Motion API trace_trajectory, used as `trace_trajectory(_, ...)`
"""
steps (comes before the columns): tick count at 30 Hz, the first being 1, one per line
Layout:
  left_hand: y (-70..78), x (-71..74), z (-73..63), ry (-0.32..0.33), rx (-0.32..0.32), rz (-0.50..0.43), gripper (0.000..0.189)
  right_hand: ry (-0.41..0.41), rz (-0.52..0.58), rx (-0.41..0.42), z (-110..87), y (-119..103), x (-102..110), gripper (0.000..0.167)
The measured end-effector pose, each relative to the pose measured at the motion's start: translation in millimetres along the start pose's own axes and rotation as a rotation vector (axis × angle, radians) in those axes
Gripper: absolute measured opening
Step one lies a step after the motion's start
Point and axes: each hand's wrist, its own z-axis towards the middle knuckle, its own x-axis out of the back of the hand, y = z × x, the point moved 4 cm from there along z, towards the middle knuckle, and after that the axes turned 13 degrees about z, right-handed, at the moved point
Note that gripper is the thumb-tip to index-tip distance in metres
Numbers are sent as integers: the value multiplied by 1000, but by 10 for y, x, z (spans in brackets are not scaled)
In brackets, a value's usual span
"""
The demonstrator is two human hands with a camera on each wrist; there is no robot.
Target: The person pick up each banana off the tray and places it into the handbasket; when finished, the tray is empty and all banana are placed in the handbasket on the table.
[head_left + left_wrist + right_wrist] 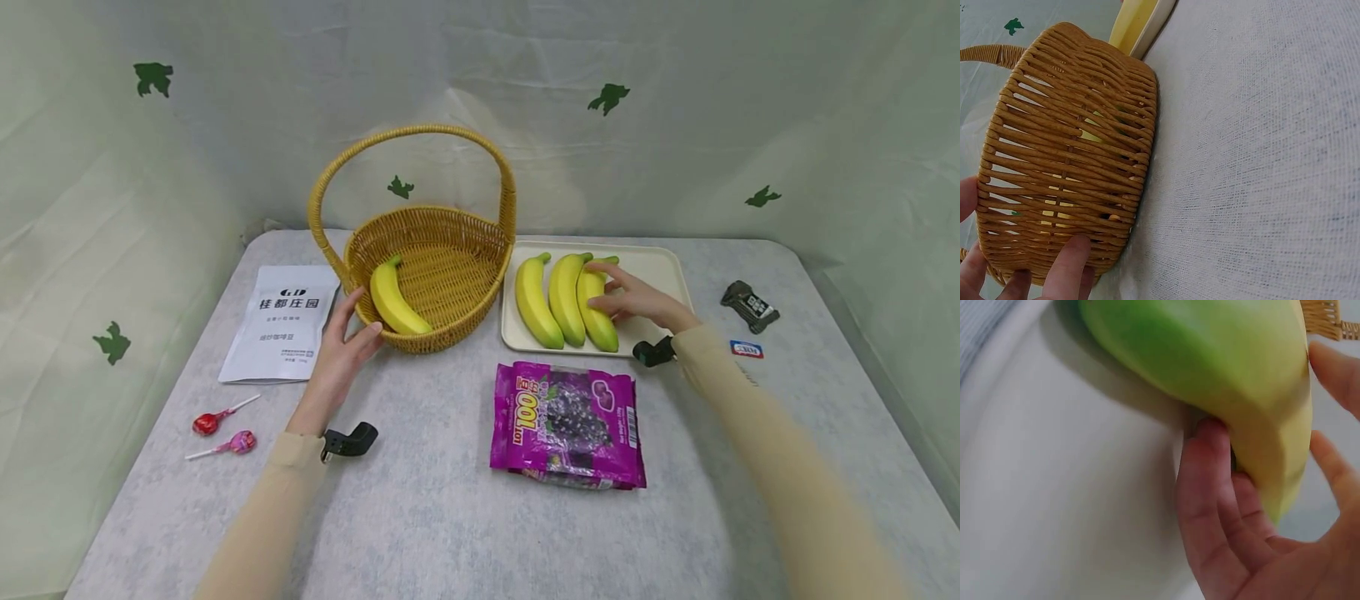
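Observation:
In the head view a wicker basket (442, 336) with a tall arched handle has one banana (395, 300) lying inside. My left hand (337, 358) grips the basket's near left side, thumb and fingers spread around it; in the left wrist view the fingertips (1075, 250) press its woven outer wall. Three bananas lie side by side on a cream tray (652, 271). My right hand (637, 300) grips the rightmost banana (592, 300). Seen from the right wrist, fingers are tucked under one side of that banana (1260, 419), with other digits against its opposite side.
A purple candy bag (567, 427) lies in front of the tray. Left of the basket is a white coffee pouch (281, 321), with a red lollipop (207, 423) and a pink lollipop (242, 442) nearer. At right lie a dark wrapped snack (750, 307) and a small blue-red packet (746, 349).

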Motion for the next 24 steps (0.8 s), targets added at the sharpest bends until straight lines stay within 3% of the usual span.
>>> trace_trajectory(7,1,3,-8,5,-5,-6,67,57,-51,16,1,-43,-20,69)
trace_trajectory(15,8,7,-29,5,-2,6,67,92,-23,73,-100,-205,19,64)
trace_trajectory(24,-7,2,-7,15,4,8,67,-36,-17,140,-82,-593,-247,62)
